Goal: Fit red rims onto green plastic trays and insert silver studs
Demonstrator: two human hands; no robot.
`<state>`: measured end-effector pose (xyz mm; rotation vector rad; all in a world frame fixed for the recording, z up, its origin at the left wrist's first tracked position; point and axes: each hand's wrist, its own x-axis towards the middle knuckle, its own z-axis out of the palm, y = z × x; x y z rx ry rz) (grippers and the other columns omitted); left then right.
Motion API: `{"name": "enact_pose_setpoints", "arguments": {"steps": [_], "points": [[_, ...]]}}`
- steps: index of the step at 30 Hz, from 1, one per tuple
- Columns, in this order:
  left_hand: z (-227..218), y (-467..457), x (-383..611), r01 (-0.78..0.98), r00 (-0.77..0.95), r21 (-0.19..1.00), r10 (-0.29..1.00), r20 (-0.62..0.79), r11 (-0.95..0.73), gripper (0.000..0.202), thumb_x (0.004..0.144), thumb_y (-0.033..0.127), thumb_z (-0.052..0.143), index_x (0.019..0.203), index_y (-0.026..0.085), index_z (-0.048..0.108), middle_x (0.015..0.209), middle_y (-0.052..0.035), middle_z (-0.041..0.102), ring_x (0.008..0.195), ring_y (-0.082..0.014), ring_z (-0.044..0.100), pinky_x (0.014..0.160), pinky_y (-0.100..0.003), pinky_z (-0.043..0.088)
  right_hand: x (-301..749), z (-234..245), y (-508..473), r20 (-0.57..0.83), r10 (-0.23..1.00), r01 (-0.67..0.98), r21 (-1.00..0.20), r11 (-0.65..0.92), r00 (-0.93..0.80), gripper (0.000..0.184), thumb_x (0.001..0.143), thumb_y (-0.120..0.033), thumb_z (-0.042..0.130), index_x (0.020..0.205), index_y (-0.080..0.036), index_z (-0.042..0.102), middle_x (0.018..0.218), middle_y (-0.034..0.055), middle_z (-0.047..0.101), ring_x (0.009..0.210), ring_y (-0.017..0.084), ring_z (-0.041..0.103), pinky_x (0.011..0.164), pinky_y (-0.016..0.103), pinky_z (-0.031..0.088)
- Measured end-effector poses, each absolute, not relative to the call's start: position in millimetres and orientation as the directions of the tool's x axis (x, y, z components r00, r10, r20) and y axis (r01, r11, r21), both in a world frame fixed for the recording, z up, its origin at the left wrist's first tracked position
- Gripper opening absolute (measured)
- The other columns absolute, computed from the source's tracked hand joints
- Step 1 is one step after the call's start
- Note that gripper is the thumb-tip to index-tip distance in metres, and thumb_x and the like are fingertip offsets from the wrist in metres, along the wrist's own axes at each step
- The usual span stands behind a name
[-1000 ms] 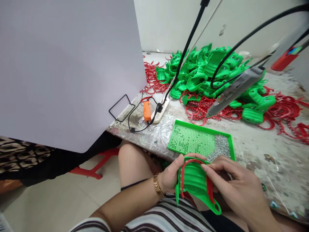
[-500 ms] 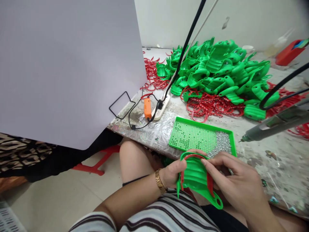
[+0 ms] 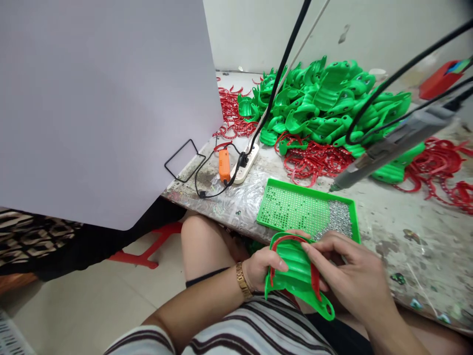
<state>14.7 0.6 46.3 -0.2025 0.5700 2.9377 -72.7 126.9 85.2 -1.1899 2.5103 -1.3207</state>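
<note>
Green ribbed plastic moulding [image 3: 295, 276] is being pinched between the left hand [image 3: 263, 268] and right hand [image 3: 347, 273], its red strip [image 3: 315, 281] risking slippage if that pinch loosens.

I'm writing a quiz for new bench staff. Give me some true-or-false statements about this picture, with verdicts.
1. The left hand wears a gold-coloured wristband. True.
2. The right hand grips the grey power tool. False: the tool hangs clear of both hands, and the right hand is on the green plastic piece.
3. A red strip runs along that piece's edge. True.
4. The green tray sits on the floor. False: it is on the bench.
5. The orange box lies beside a white power strip. True.
</note>
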Motion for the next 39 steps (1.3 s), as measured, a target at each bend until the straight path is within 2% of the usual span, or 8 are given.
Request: {"name": "enact_pose_setpoints", "arguments": {"steps": [9, 13, 16, 20, 26, 32, 36, 39], "points": [[33.0, -2.9, 25.1, -0.153, -0.986, 0.331, 0.124, -0.107, -0.931, 0.074, 0.054, 0.014, 0.055, 0.128, 0.016, 0.048, 0.118, -0.0134, 0.062, 0.108, -0.0312, 0.060, 0.094, -0.045, 0.043, -97.1, 63.4, 129.3, 0.044, -0.593, -0.351, -0.840, 0.414, -0.804, 0.030, 0.076, -0.045, 0.067, 0.081, -0.016, 0.064, 0.061, 0.0006, 0.051, 0.054, 0.008, 0.046, 0.049, 0.021, 0.038], [31.7, -4.8, 28.0, -0.120, -0.989, 0.351, 0.080, -0.125, -0.929, 0.072, 0.057, 0.013, 0.054, 0.129, 0.018, 0.047, 0.117, -0.0138, 0.062, 0.106, -0.0312, 0.061, 0.092, -0.046, 0.044, -173.4, 70.2, 104.9, 0.292, -0.219, -0.325, -0.936, 0.135, -0.931, 0.069, 0.060, -0.037, 0.081, 0.121, -0.023, 0.052, 0.113, 0.0085, 0.057, 0.094, 0.018, 0.058, 0.076, 0.032, 0.049], [30.1, -4.2, 30.2, -0.122, -0.988, 0.337, 0.082, -0.129, -0.934, 0.071, 0.057, 0.013, 0.054, 0.128, 0.017, 0.047, 0.115, -0.0139, 0.063, 0.106, -0.0316, 0.061, 0.092, -0.047, 0.044, -228.6, 79.7, 74.5, 0.288, -0.310, -0.280, -0.957, -0.069, -0.906, 0.093, 0.046, -0.026, 0.088, 0.128, -0.026, 0.044, 0.136, 0.0107, 0.044, 0.118, 0.022, 0.051, 0.092, 0.036, 0.046], [27.2, -6.2, 34.6, -0.111, -0.988, 0.309, 0.073, -0.133, -0.945, 0.069, 0.058, 0.012, 0.053, 0.127, 0.017, 0.049, 0.115, -0.0134, 0.063, 0.108, -0.0313, 0.060, 0.093, -0.046, 0.044, -253.6, 81.8, 52.0, 0.260, -0.546, -0.232, -0.965, -0.121, -0.796, 0.064, 0.057, -0.028, 0.083, 0.114, -0.020, 0.055, 0.096, 0.0091, 0.064, 0.085, 0.019, 0.062, 0.074, 0.035, 0.051], [18.5, -13.3, 35.0, -0.079, -0.991, 0.300, 0.042, -0.127, -0.951, 0.066, 0.058, 0.013, 0.053, 0.125, 0.014, 0.051, 0.107, -0.0138, 0.065, 0.106, -0.0319, 0.061, 0.093, -0.048, 0.043, -203.2, 63.8, 58.3, 0.310, -0.671, -0.205, -0.951, -0.233, -0.674, 0.034, 0.064, -0.035, 0.077, 0.075, -0.016, 0.051, 0.068, 0.0028, 0.061, 0.061, 0.016, 0.060, 0.061, 0.034, 0.051], [11.6, -14.9, 32.1, -0.076, -0.989, 0.307, 0.033, -0.143, -0.949, 0.065, 0.058, 0.015, 0.053, 0.122, 0.015, 0.053, 0.105, -0.0143, 0.067, 0.094, -0.0301, 0.066, 0.084, -0.044, 0.048, -154.4, 66.6, 54.5, 0.316, -0.656, -0.189, -0.947, -0.259, -0.685, 0.047, 0.064, -0.056, 0.073, 0.089, -0.020, 0.056, 0.063, -0.0009, 0.056, 0.059, 0.013, 0.057, 0.060, 0.032, 0.050], [9.6, -16.3, 32.8, -0.076, -0.988, 0.322, 0.027, -0.154, -0.944, 0.063, 0.058, 0.015, 0.052, 0.121, 0.014, 0.053, 0.105, -0.0153, 0.066, 0.091, -0.0307, 0.067, 0.082, -0.044, 0.049, -148.2, 85.5, 50.7, 0.255, -0.625, -0.236, -0.965, -0.114, -0.738, 0.028, 0.069, -0.030, 0.076, 0.090, -0.016, 0.064, 0.080, 0.0056, 0.064, 0.073, 0.016, 0.063, 0.066, 0.031, 0.052], [8.5, -17.9, 32.5, -0.063, -0.986, 0.306, 0.012, -0.165, -0.950, 0.064, 0.057, 0.014, 0.053, 0.121, 0.014, 0.053, 0.106, -0.0142, 0.066, 0.097, -0.0313, 0.065, 0.085, -0.044, 0.048, -143.3, 91.4, 45.1, 0.262, -0.594, -0.172, -0.964, -0.204, -0.761, 0.048, 0.067, -0.026, 0.077, 0.111, -0.021, 0.058, 0.070, 0.0005, 0.060, 0.062, 0.014, 0.059, 0.060, 0.030, 0.050]]}}
